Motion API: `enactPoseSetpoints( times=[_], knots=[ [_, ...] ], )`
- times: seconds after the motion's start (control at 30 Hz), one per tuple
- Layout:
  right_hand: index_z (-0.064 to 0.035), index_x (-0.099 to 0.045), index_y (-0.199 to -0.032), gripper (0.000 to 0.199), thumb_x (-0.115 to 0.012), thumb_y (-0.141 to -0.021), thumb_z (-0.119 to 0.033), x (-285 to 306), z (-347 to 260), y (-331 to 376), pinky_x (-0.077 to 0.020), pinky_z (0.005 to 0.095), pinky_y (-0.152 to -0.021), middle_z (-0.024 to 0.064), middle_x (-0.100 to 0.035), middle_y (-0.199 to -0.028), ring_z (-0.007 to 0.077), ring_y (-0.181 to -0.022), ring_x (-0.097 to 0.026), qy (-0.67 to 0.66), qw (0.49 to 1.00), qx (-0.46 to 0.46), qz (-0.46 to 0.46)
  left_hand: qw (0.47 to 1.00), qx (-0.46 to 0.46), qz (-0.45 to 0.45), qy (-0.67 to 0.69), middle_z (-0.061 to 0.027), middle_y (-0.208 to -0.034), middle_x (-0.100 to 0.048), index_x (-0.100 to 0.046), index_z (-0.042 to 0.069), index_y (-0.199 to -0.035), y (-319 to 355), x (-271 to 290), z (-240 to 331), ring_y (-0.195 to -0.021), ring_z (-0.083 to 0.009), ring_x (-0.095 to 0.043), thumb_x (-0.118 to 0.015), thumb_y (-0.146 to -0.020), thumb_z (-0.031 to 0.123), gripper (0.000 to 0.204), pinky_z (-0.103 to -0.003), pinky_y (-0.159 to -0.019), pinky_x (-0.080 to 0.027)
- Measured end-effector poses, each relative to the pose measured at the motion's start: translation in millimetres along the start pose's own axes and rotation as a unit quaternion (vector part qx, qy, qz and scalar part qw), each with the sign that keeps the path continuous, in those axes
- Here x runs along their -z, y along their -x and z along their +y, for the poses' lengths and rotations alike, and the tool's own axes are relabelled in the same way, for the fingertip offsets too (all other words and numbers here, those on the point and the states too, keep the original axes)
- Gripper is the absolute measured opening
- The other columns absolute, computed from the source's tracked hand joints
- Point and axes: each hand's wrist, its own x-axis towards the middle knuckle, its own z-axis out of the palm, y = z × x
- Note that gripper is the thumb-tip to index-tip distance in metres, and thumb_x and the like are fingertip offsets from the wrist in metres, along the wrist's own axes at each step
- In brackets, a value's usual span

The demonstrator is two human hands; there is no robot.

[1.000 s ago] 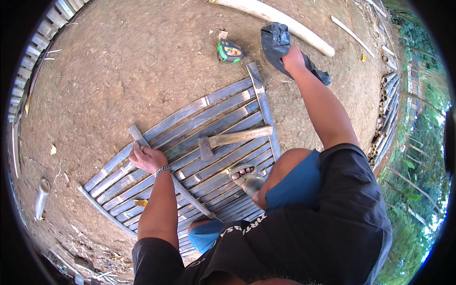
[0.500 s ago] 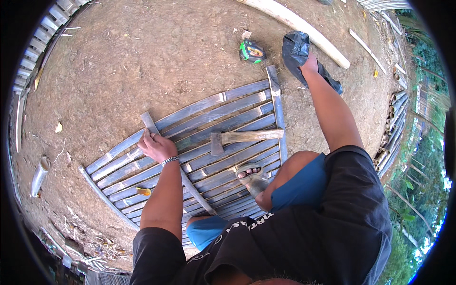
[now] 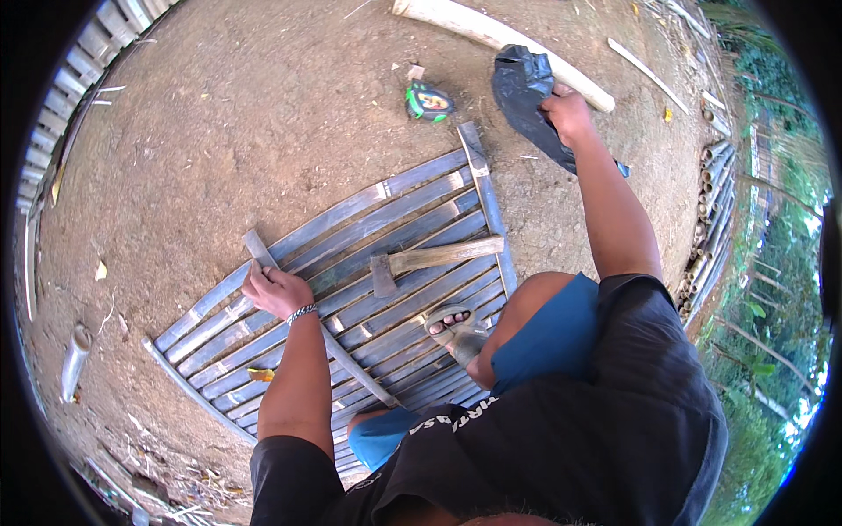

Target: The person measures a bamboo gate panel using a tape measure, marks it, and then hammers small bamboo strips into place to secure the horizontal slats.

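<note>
Across bare brown earth in front of you lies a slatted bamboo panel (image 3: 395, 213), grey and weathered, its strips running side by side with narrow gaps between them. Your left hand (image 3: 279, 294), a chain bracelet (image 3: 301, 313) at its wrist, is at the upper part of a crosspiece (image 3: 353, 361) that runs over the slats; its fingers bend over the wood, but you cannot tell whether that grip is firm or only resting. Your right hand (image 3: 572, 116) reaches forward beyond the panel's right end, its grip closed on a crumpled black plastic bag (image 3: 524, 96), which hangs out on both sides of the fist. Between your arms, a hatchet (image 3: 430, 259) with a wooden handle lies on the slats, the head toward your left hand and the handle's end at the panel's end bar (image 3: 491, 202). Nearer you, your sandalled foot (image 3: 449, 324) stands on the slats. Just beyond the panel's far corner, a black and green tape measure (image 3: 430, 103) sits on the soil. Behind the bag, a pale bamboo pole (image 3: 474, 29) lies at a slant.
</note>
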Motion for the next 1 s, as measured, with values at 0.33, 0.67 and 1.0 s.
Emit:
enactPoseSetpoints(
  times=[0.33, 0.67, 1.0],
  knots=[
    [0.0006, -0.067, -0.105, 0.017, -0.071, -0.090, -0.006, 33, -10, 29, -0.0571, 0.0297, -0.082, 0.0056, -0.070, -0.095, 0.0143, -0.085, -0.067, -0.158, 0.987, 0.008, -0.036, 0.999, 0.029, -0.016, -0.031, -0.0144, -0.116, -0.060, -0.068, 0.004, -0.121, -3, 5, 8, -0.107, -0.0340, -0.058, -0.053, -0.095, 0.018, 0.033, -0.049, -0.092, -0.045],
    [0.0015, -0.070, -0.103, 0.018, -0.073, -0.088, -0.009, 45, 5, 30, -0.0542, 0.0265, -0.076, 0.0049, -0.071, -0.090, 0.0113, -0.083, -0.066, -0.079, 0.996, 0.001, -0.031, 0.999, 0.018, -0.019, -0.027, -0.0127, -0.118, -0.057, -0.066, 0.006, -0.124, -3, -1, -3, -0.106, -0.0326, -0.057, -0.054, -0.094, 0.015, 0.034, -0.050, -0.092, -0.042],
    [-0.0102, -0.078, -0.098, 0.021, -0.071, -0.084, -0.025, 21, -4, 23, -0.0520, 0.0321, -0.081, 0.0069, -0.076, -0.091, 0.0173, -0.083, -0.069, 0.322, 0.945, 0.056, 0.005, 1.000, 0.013, -0.006, -0.024, -0.0183, -0.115, -0.060, -0.068, 0.001, -0.119, -4, 6, 7, -0.104, -0.0362, -0.060, -0.056, -0.090, 0.013, 0.034, -0.049, -0.090, -0.048]
  ],
)
